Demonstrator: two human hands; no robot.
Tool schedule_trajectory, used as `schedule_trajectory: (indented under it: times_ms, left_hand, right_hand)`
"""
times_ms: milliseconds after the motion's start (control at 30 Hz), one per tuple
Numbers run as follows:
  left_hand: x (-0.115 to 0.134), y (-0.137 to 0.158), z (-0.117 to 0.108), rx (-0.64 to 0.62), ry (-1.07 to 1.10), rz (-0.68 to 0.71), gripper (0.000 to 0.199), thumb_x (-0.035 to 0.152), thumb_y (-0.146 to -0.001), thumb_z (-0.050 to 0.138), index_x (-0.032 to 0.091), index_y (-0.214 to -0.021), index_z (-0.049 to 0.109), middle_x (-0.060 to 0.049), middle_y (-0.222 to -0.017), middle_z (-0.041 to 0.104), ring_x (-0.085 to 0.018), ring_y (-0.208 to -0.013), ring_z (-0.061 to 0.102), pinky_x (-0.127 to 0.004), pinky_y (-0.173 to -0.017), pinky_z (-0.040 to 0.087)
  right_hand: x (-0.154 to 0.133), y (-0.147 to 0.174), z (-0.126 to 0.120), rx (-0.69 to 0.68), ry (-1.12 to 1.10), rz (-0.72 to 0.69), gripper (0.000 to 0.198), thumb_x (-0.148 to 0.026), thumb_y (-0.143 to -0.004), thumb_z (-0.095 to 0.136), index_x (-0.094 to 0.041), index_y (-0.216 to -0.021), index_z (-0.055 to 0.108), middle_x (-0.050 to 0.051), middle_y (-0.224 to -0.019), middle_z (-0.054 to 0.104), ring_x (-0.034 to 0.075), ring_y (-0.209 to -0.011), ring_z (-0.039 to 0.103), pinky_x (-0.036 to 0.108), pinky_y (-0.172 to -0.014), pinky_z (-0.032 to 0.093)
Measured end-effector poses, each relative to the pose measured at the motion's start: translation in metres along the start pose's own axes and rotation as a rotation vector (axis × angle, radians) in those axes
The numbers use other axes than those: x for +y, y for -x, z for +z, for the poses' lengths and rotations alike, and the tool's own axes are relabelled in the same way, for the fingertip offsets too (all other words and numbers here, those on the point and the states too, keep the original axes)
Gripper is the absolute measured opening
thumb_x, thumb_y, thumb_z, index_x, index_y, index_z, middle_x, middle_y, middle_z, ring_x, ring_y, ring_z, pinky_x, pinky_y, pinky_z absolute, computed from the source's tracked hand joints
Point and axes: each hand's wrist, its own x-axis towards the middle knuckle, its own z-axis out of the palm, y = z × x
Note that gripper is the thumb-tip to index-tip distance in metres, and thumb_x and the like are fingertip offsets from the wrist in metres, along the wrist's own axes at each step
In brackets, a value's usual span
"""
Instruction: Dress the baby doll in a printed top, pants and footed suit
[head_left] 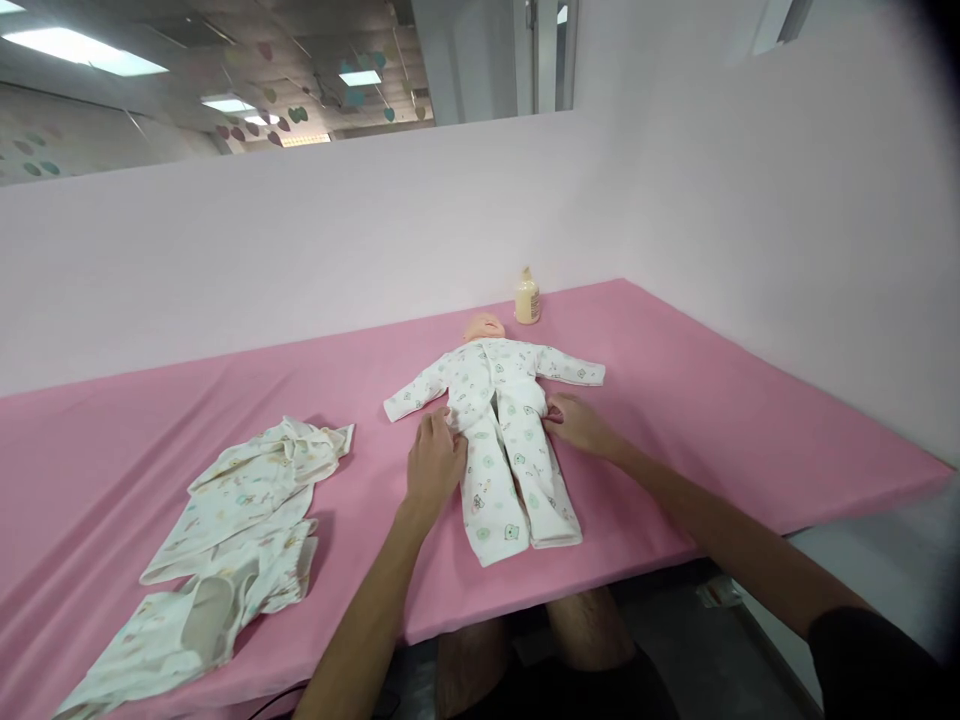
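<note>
A baby doll [484,326] lies on its back in the middle of the pink-covered table, its head toward the wall. It wears a white long-sleeved baby top [472,376] with small printed figures, sleeves spread to both sides. White baby pants [487,480] in a similar print cover its legs and point toward me. At the left side of the waist, my left hand [436,462] is closed on the cloth. My right hand [583,424] pinches the pants at the right side of the waist. The pinched edges are partly hidden by my fingers.
Crumpled white printed baby clothes [247,490] lie on the left of the pink table cover [675,400], reaching its front edge. A pale yellow pump bottle [527,300] stands behind the doll, near the wall. White walls rise at the back and right.
</note>
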Motion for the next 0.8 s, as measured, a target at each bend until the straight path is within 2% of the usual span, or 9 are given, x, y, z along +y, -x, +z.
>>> schedule_trajectory:
  times_ms: [100,167,267,333,400,467,567,667,800]
  left_hand:
    - [-0.008,-0.003,0.005,-0.064,-0.012,-0.070,0.044,0.021,-0.091,0.044,0.016,-0.135,0.040,-0.017,-0.125,0.060,-0.031,-0.113,0.060,-0.040,-0.080,0.050]
    - [-0.012,-0.010,0.009,-0.096,0.006,-0.104,0.039,0.022,-0.092,0.042,0.015,-0.131,0.043,-0.016,-0.120,0.063,-0.030,-0.106,0.062,-0.039,-0.077,0.049]
    - [-0.016,-0.021,0.015,-0.095,0.002,-0.110,0.018,0.016,-0.091,0.038,0.018,-0.101,0.052,-0.012,-0.101,0.067,-0.027,-0.091,0.063,-0.035,-0.071,0.044]
    - [-0.018,-0.025,0.015,-0.063,-0.025,-0.096,0.016,0.013,-0.090,0.036,0.021,-0.082,0.048,-0.009,-0.090,0.066,-0.026,-0.084,0.062,-0.033,-0.067,0.040]
    - [-0.020,-0.026,0.014,-0.035,-0.042,-0.087,0.017,0.014,-0.089,0.037,0.022,-0.075,0.042,-0.008,-0.085,0.064,-0.025,-0.080,0.061,-0.032,-0.064,0.037]
    - [-0.020,-0.025,0.012,-0.030,-0.052,-0.088,0.017,0.015,-0.089,0.039,0.022,-0.073,0.040,-0.008,-0.085,0.064,-0.025,-0.079,0.060,-0.032,-0.063,0.035]
    - [-0.020,-0.025,0.012,-0.063,-0.030,-0.128,0.015,0.015,-0.088,0.041,0.022,-0.074,0.042,-0.008,-0.084,0.065,-0.025,-0.079,0.061,-0.032,-0.063,0.035]
    - [-0.018,-0.031,0.015,-0.055,0.137,-0.233,0.007,0.023,-0.089,0.047,0.021,-0.085,0.052,-0.008,-0.091,0.069,-0.025,-0.085,0.063,-0.031,-0.068,0.040]
    - [-0.018,-0.040,0.023,-0.001,0.287,-0.322,0.022,0.033,-0.091,0.048,0.019,-0.104,0.059,-0.010,-0.110,0.070,-0.027,-0.098,0.064,-0.033,-0.076,0.044]
  right_hand:
    - [-0.002,-0.007,0.010,0.086,0.071,-0.037,0.023,-0.017,-0.082,0.049,-0.023,-0.067,0.032,0.000,-0.071,0.051,0.017,-0.069,0.047,0.030,-0.062,0.033]
    - [-0.006,-0.010,0.009,0.159,0.050,-0.023,0.024,-0.017,-0.083,0.047,-0.023,-0.067,0.030,-0.001,-0.069,0.048,0.016,-0.065,0.044,0.030,-0.059,0.030]
    - [-0.016,-0.013,-0.002,0.312,-0.037,0.068,0.026,-0.020,-0.084,0.045,-0.023,-0.065,0.028,-0.002,-0.062,0.042,0.015,-0.059,0.038,0.031,-0.056,0.026]
    - [-0.023,-0.014,-0.009,0.429,-0.071,0.113,0.027,-0.019,-0.083,0.045,-0.023,-0.064,0.026,-0.003,-0.058,0.037,0.014,-0.056,0.034,0.031,-0.054,0.025]
    - [-0.026,-0.013,-0.012,0.505,-0.062,0.118,0.027,-0.019,-0.081,0.045,-0.023,-0.064,0.025,-0.003,-0.058,0.036,0.014,-0.057,0.033,0.030,-0.054,0.025]
    - [-0.023,-0.010,-0.009,0.494,-0.014,0.105,0.026,-0.021,-0.083,0.046,-0.023,-0.065,0.026,-0.003,-0.060,0.039,0.014,-0.058,0.035,0.030,-0.055,0.026]
    - [-0.012,-0.006,0.001,0.379,0.062,0.128,0.025,-0.031,-0.086,0.051,-0.023,-0.070,0.034,-0.001,-0.068,0.051,0.016,-0.063,0.043,0.030,-0.059,0.029]
    - [-0.001,-0.006,0.013,0.262,0.087,0.191,0.026,-0.042,-0.085,0.058,-0.022,-0.075,0.044,0.003,-0.079,0.061,0.019,-0.072,0.051,0.031,-0.064,0.033]
    - [0.003,-0.013,0.020,0.167,0.069,0.198,0.024,-0.031,-0.089,0.050,-0.021,-0.067,0.048,0.004,-0.076,0.063,0.020,-0.071,0.054,0.031,-0.066,0.034]
